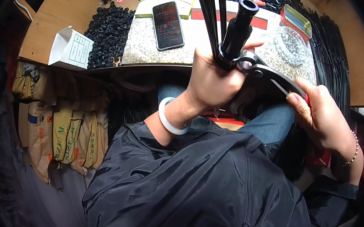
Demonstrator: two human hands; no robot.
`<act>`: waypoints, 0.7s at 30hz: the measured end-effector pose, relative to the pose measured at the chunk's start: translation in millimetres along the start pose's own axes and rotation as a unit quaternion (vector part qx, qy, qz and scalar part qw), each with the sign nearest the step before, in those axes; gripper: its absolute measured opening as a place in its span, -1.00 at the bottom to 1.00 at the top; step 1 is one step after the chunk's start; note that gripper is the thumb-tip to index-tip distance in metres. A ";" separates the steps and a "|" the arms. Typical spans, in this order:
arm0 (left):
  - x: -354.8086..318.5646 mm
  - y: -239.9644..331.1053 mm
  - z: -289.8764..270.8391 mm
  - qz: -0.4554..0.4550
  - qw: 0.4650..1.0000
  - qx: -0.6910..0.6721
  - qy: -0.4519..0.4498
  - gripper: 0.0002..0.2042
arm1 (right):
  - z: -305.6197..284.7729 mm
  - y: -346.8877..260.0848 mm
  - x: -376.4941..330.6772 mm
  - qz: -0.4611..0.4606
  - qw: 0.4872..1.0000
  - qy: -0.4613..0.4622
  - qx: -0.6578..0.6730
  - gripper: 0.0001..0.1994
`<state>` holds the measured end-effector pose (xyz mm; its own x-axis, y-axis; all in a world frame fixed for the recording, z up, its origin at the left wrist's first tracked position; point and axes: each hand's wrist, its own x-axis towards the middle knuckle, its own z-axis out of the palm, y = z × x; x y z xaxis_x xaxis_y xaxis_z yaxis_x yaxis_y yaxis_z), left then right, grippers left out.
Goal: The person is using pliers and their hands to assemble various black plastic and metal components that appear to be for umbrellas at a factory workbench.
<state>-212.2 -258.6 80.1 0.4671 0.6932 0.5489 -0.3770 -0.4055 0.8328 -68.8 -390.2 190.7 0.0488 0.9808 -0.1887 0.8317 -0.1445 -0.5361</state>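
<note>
The left hand [214,79] is clenched around a bundle of thin black rods [210,19] and the lower end of a glossy black tube [236,36]; a fingertip shows beyond the tube's far side. The tube tilts up and to the right, its round hollow end uppermost, and the rods rise beside it past the top edge of the view. The right hand [322,111] grasps the handles of a pair of pliers [277,78], thumb lying along them, with red showing at the grip. The metal head of the pliers sits at the tube's base, close to the left hand; exactly what its jaws bite on cannot be told.

A white bangle [167,119] circles the left wrist, a beaded bracelet [354,151] the right. Beneath are a black zipped jacket [176,188] and blue jeans [270,124].

Beyond the hands lies a speckled work mat [140,43] bearing a smartphone [168,27], a yellow-edged box [185,3], crumpled clear plastic [292,48] and a shallow rectangular tin [296,21]. Left of the mat, a heap of small black fittings [108,33] adjoins a white carton [70,49]. Long black rods [331,51] line the right side; printed sacks [65,131] stand at lower left.
</note>
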 end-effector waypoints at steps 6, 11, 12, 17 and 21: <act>9.7 -3.0 -19.3 0.023 0.999 -0.038 0.019 -0.79 | 26.2 34.4 20.0 0.012 0.998 -0.003 0.063 -0.76; 18.1 13.1 -41.8 -0.096 0.958 -0.259 0.070 -0.73 | 91.1 140.0 49.0 -0.006 0.974 0.181 -0.137 -0.68; 16.6 11.3 -43.7 -0.090 0.957 -0.264 0.084 -0.74 | 95.8 141.6 57.9 0.025 0.963 0.183 -0.195 -0.67; 7.8 13.4 -50.6 -0.079 0.977 -0.149 0.133 -0.77 | 105.1 103.8 58.3 -0.083 0.899 0.328 -0.278 -0.66; -3.2 22.7 -56.4 -0.094 0.943 -0.241 0.208 -0.71 | 121.2 20.3 -17.0 -0.162 0.982 -0.083 0.045 -0.56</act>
<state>-267.3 -236.5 93.2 0.2452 0.9403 0.2359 -0.6854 -0.0040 0.7281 -119.7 -425.6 83.3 -0.3073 0.9435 -0.1245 0.7358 0.1526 -0.6598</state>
